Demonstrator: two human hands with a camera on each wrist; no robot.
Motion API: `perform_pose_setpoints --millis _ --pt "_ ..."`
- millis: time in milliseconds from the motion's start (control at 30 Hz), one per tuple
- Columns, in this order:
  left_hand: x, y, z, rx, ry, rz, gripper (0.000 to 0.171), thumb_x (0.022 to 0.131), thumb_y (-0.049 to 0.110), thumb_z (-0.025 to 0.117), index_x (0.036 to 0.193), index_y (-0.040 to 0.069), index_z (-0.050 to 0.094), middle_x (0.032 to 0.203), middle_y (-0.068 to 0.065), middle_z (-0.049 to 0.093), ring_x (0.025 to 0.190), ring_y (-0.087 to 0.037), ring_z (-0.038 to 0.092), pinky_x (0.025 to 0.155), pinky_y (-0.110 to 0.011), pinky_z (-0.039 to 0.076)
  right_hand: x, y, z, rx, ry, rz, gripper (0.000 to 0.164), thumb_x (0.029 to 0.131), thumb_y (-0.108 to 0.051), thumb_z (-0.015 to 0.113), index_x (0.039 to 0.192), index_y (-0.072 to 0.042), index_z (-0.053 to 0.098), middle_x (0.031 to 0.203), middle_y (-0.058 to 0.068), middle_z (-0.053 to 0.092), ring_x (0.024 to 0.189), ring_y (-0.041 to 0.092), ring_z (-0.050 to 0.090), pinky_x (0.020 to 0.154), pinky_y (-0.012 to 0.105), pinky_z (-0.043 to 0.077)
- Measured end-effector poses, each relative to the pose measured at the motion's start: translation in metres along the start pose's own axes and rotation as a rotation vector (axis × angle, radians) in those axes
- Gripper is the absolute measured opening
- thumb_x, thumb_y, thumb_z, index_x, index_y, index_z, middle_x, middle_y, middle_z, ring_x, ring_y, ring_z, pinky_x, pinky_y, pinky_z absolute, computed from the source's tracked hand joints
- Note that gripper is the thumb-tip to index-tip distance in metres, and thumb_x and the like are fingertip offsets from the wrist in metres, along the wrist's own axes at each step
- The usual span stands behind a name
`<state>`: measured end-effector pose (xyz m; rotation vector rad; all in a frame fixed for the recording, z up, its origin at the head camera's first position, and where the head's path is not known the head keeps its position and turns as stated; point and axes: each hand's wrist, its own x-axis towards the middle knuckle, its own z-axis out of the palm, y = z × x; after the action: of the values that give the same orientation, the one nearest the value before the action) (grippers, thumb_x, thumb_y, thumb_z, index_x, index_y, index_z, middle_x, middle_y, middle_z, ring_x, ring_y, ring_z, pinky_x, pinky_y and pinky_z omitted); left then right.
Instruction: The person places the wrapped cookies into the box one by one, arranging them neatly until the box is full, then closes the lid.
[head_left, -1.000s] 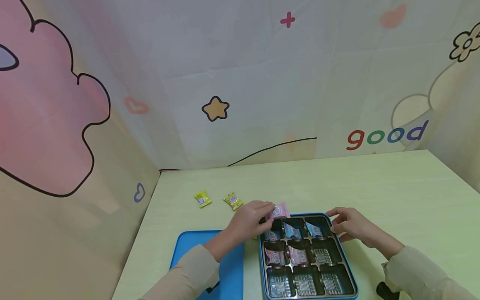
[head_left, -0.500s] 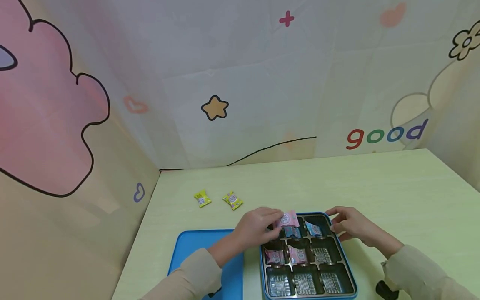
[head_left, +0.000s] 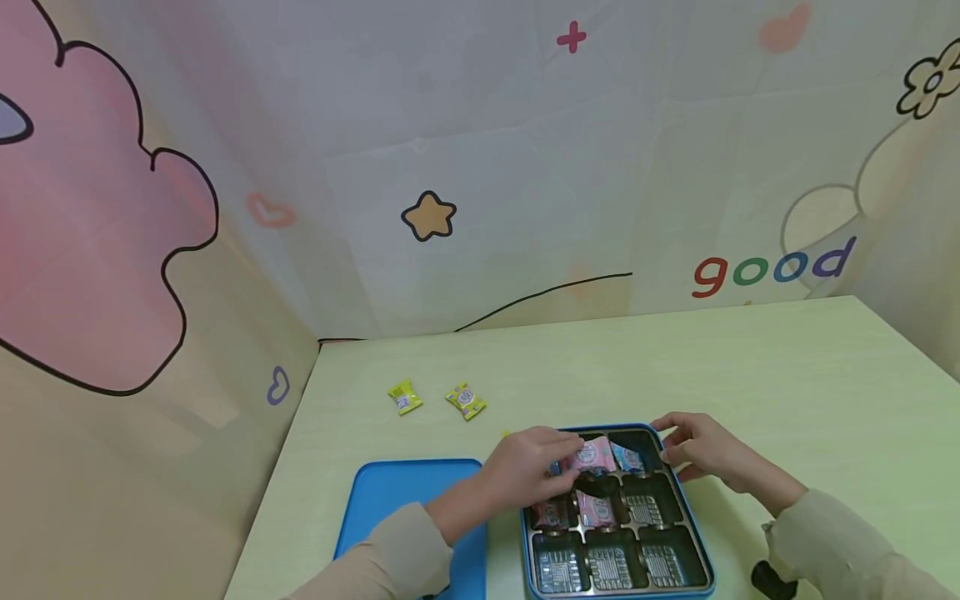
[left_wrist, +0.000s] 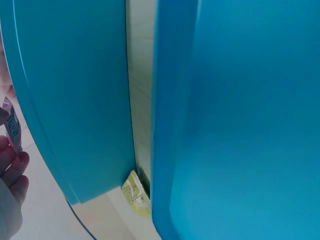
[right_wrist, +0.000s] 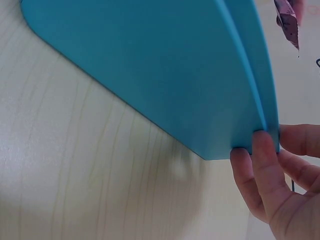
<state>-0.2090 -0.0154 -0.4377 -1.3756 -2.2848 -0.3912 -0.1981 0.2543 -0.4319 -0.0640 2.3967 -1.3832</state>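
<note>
- Holding in the left hand (head_left: 528,473), pinched between thumb and fingers, a small pink-wrapped sweet (head_left: 592,454), above the far row of a blue rectangular box (head_left: 697,537) with a dark, shiny nine-compartment insert (head_left: 586,532).
- Touching the far right corner of the box with the right hand (head_left: 708,454), with fingers bent round the outside (probably for steadying).
- Done already, to judge by the filled places: in the far row, blue-wrapped sweet (head_left: 628,458) at right, only bits of blue visible at left and middle; in the middle row, one pink-wrapped packet at left (head_left: 551,514), another at centre (head_left: 596,508).
- Remaining to fill, it seems: right compartment of the middle row (head_left: 647,510), plus all three of the near row (head_left: 611,568).
- Waiting outside: two yellow-green wrapped sweets (head_left: 466,401) on the pale wood-grain table (head_left: 735,375), and another yellow packet (left_wrist: 136,194) by the gap between box and shallow blue plastic lid or tray (head_left: 408,487).
</note>
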Motion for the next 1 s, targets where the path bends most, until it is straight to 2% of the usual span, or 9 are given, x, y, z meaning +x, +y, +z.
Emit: perform_pose_setpoints --millis 167,500,1000 --pt "0.001 0.005 0.001 0.006 -0.040 0.012 0.032 0.082 0.030 0.057 0.109 0.014 0.064 0.106 0.004 0.065 0.098 -0.005 0.060 0.080 -0.015 0.048 -0.001 -0.001 0.000 0.000 0.001 -0.015 0.043 0.080 0.001 0.050 0.120 0.010 0.040 0.085 0.012 0.048 0.070 0.018 0.053 0.060 0.034 0.053" --pt "0.004 0.015 -0.002 -0.011 -0.160 -0.008 0.035 0.084 0.034 0.055 0.113 0.016 0.062 0.113 0.005 0.062 0.103 -0.006 0.057 0.084 -0.016 0.046 0.000 0.001 0.000 0.003 0.001 -0.008 0.043 0.080 0.001 0.050 0.120 0.009 0.040 0.084 0.011 0.048 0.070 0.018 0.053 0.060 0.035 0.053" --pt "0.008 0.027 0.005 -0.018 -0.156 0.071 0.033 0.084 0.032 0.055 0.113 0.019 0.062 0.110 0.008 0.063 0.099 -0.002 0.058 0.076 -0.009 0.046 0.000 0.001 -0.001 0.001 -0.003 -0.012 0.043 0.080 0.001 0.051 0.121 0.009 0.040 0.085 0.012 0.049 0.071 0.018 0.053 0.061 0.035 0.053"
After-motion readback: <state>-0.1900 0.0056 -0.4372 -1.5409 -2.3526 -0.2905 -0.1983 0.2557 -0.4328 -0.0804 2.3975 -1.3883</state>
